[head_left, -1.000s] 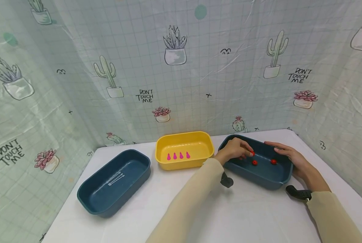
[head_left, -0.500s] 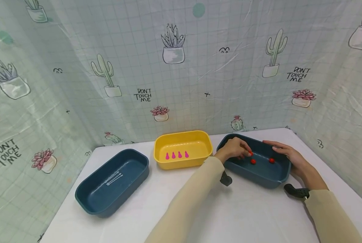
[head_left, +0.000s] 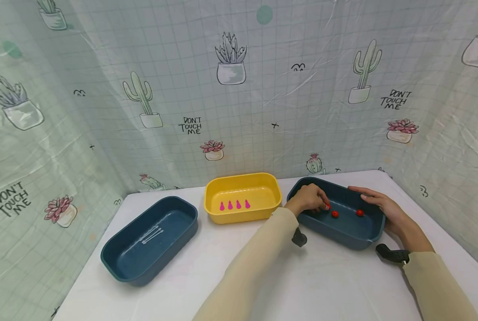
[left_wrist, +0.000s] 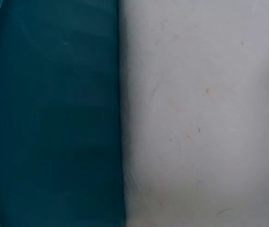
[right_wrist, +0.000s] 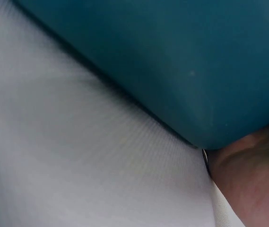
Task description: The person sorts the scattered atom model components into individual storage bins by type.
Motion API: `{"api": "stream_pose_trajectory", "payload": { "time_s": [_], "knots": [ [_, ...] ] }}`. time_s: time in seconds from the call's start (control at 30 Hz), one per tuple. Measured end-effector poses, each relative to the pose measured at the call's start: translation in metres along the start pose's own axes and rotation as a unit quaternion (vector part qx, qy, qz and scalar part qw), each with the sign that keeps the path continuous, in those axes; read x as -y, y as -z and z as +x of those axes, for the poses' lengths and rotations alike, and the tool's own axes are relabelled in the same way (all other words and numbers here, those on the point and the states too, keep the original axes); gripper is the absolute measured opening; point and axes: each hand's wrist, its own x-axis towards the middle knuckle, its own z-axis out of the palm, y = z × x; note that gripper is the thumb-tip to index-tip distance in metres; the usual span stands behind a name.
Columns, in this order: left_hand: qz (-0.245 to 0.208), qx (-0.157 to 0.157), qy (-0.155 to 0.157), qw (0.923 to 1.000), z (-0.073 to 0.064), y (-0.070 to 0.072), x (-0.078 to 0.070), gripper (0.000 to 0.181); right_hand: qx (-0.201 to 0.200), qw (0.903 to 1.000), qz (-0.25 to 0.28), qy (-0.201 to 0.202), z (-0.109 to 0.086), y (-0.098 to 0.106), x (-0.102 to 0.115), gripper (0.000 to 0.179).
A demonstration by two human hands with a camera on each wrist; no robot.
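Note:
In the head view, my left hand (head_left: 310,197) reaches into the right-hand dark blue tray (head_left: 355,244), its thumb and fingers pinching a small red piece (head_left: 327,207) low over the tray floor. To its right lie two more small round red pieces, one with a dark spot (head_left: 335,214) and the other (head_left: 360,213) closer to the tray's right end. A bit of red also shows beneath the left hand. My right hand (head_left: 387,211) grips the tray's right end, thumb over the rim. The right wrist view shows its skin (right_wrist: 255,179) against the tray's corner.
A yellow tray (head_left: 243,217) with several pink pear-shaped pieces (head_left: 238,204) stands left of my left hand. Farther left, another dark blue tray (head_left: 154,269) holds a few thin white sticks (head_left: 152,235). A patterned cloth (head_left: 247,111) hangs behind the white tabletop (head_left: 335,281).
My left hand's fingertips have shifted slightly left and lower with the red piece. The right hand keeps its place on the tray.

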Motion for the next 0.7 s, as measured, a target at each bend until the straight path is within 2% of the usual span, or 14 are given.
{"api": "stream_pose_trajectory", "payload": {
  "time_s": [0.4,0.7],
  "knots": [
    [-0.020,0.006,0.006,0.9998,0.0018,-0.0009,0.0032,0.008,0.002,1.0000,0.009,-0.003,0.0015,0.0002,-0.0015,0.050],
    [-0.048,-0.011,-0.032,0.9983,0.0053,-0.0011,0.0031,0.009,-0.010,0.9997,-0.017,-0.012,0.0006,0.0002,0.0005,0.053]
  ]
}}
